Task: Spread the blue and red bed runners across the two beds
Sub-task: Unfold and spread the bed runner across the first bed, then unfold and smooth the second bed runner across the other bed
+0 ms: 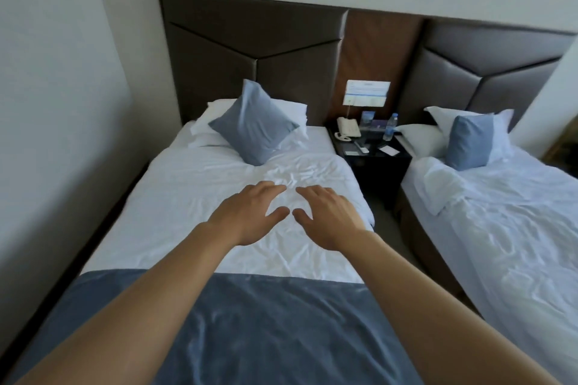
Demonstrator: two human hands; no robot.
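- the right bed [506, 228] is cut off by the frame's right edge, so its foot end is out of view; the foot of the left bed [194, 197] runs out at the bottom edge.
- no red runner shows in the part of the room that is visible.
- small items on the dark nightstand [372, 162] between the beds are hard to make out: a white telephone [347, 128], a clear water bottle [391, 126], a lamp with a printed shade [366, 93], and flat cards or papers too small to read.
- the blue bed runner [266, 331] lies spread across the lower part of the left bed, over the white sheet, reaching from the wall side to the aisle side.
- left hand [250, 212] and right hand [325, 216] reach out palm-down over the wrinkled white sheet, side by side with thumbs nearly touching; whether the fingers touch the sheet cannot be told.
- grip state: both hands have fingers extended and relaxed, holding nothing.
- the runner lies nearer the camera than the hands; both forearms pass over it, and the hands are well apart from its upper edge.
- a blue cushion [253, 125] stands on its corner against white pillows at the left bed's head; a second blue cushion [469, 142] leans on the right bed's pillows.
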